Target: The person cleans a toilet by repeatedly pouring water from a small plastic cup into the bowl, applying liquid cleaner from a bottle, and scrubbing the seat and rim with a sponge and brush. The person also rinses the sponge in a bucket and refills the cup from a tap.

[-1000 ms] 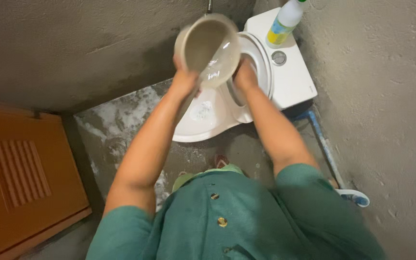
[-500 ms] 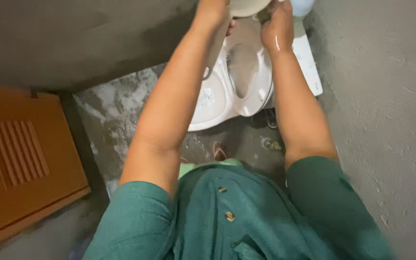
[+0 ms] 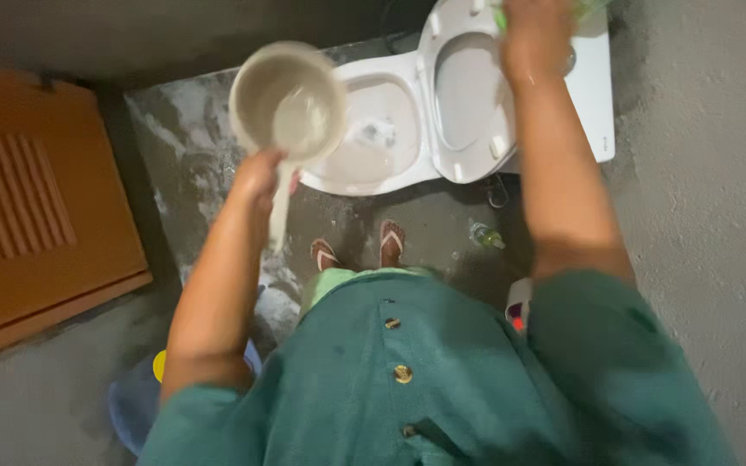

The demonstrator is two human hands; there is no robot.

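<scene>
Small bare-concrete toilet room, wet floor (image 3: 200, 129). Dipper (image 3: 288, 102) held by its handle in the closed left hand (image 3: 259, 177), raised just left of the toilet (image 3: 382, 129), mouth tilted toward the camera. Right hand (image 3: 535, 34) reaches over the cistern (image 3: 593, 95); grip cannot be told, a green object partly hidden. Judgement: keep the dipper level and over the bowl to avoid spillage on the sandalled feet (image 3: 360, 248).
</scene>
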